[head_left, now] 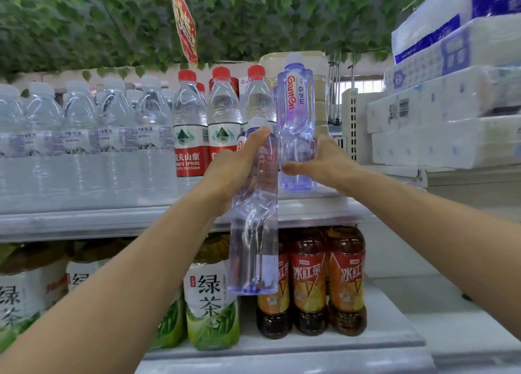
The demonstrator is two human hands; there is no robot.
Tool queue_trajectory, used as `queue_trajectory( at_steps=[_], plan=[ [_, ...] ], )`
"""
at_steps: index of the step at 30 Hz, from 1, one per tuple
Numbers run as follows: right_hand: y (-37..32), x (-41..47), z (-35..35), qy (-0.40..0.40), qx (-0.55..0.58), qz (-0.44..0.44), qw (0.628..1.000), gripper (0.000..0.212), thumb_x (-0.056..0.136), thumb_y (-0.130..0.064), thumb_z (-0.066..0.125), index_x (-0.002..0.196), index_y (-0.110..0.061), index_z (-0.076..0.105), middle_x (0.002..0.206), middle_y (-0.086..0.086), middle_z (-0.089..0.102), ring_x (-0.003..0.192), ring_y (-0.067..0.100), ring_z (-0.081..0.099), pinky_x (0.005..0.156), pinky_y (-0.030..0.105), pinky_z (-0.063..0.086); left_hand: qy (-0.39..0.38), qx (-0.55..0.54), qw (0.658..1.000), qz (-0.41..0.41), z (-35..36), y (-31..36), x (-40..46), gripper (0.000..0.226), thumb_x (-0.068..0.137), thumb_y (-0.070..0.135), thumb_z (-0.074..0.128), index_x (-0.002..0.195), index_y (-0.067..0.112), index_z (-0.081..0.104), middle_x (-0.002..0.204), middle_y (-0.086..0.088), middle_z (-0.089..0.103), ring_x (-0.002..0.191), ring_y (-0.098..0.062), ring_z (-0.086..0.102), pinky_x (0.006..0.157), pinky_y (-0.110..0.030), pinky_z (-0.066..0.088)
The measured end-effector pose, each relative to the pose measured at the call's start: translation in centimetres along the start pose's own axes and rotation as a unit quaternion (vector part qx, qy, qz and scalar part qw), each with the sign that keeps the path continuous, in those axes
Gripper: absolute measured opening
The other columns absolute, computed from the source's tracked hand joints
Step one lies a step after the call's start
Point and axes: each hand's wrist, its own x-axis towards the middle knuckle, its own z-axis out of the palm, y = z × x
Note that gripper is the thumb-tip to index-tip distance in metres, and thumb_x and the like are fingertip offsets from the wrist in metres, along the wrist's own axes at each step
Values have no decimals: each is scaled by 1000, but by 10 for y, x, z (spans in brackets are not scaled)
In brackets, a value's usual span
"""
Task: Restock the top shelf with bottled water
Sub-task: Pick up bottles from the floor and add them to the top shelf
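One water bottle reaches the top shelf, a second waits in hand

The right hand [318,163] curls round the base of a bottle [296,125] standing on the top shelf [112,218] beside red-capped bottles [222,114]; the left hand [239,167] grips a second bottle [253,221], held below the shelf's edge and not yet placed. How many remain to stock lies out of frame, and the row behind the standing bottle is hidden.

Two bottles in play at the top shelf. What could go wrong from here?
1. The Ganten bottle stands tall at the end of the top shelf, the right hand at its base; a nudge could tip it.
2. The left hand holds the second bottle high up, its heavy lower part hanging free; it may slip.
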Motion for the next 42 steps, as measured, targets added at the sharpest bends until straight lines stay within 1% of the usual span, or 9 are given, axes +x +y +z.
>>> queue_trajectory(
  at_steps=[7,11,13,17,20,27,30,36,42],
  plan=[
    [-2,6,-6,-77,103,78,989,71,69,-27,88,129,-10,54,122,3,63,116,21,57,99,38,44,-9,1,1000,1,-1,2,-2,61,83,76,46,104,20,61,87,-5,50,72,-16,44,60,-26,34],
    [-2,14,-6,-123,142,91,978,102,45,-32,91,135,-10,50,131,5,60,121,23,56,108,45,40,-15,-3,1000,1,-1,0,2,62,79,79,47,100,22,57,95,-4,54,86,-20,47,65,-27,37],
    [-2,14,-4,-127,141,91,978,93,53,-29,89,135,-10,50,132,6,59,122,24,55,109,45,39,-17,0,1000,0,-1,-1,3,63,78,80,46,100,22,57,96,-3,55,87,-21,48,65,-27,39],
    [-2,15,-2,-120,137,95,979,93,46,-34,89,130,-11,54,126,6,63,118,24,57,106,46,41,-25,5,1000,9,-1,-4,6,76,68,87,45,100,20,62,97,-2,58,86,-22,52,68,-30,41],
    [-3,16,0,-108,141,97,979,101,36,-36,88,128,-11,54,126,6,62,118,24,57,106,44,41,-12,8,1000,7,-2,-6,9,107,58,91,44,114,2,68,98,-4,63,88,-25,59,74,-35,46],
    [-3,20,2,-115,151,93,977,99,43,-26,89,132,-8,51,129,8,60,122,26,54,111,47,36,-14,2,1000,13,-3,-9,14,117,52,93,46,120,0,64,98,-3,64,84,-22,57,81,-37,46],
    [-3,19,1,-115,142,92,979,80,58,-22,90,129,-8,54,127,8,62,120,25,55,109,46,37,-11,7,1000,9,-2,-9,14,115,52,91,46,118,-1,65,91,-3,61,79,-22,53,87,-38,48],
    [5,21,7,-60,132,67,987,68,72,-16,86,130,-10,51,122,7,61,114,24,57,97,38,44,0,13,1000,19,-1,-8,11,95,74,82,46,116,-1,67,50,7,37,50,-13,36,70,-31,41],
    [2,21,4,-63,117,71,989,65,79,-17,81,132,-5,45,124,4,56,117,23,54,94,34,42,-12,20,1000,1,-3,-6,10,94,55,92,46,102,13,68,89,-3,59,70,-22,51,84,-38,51]
  ],
)
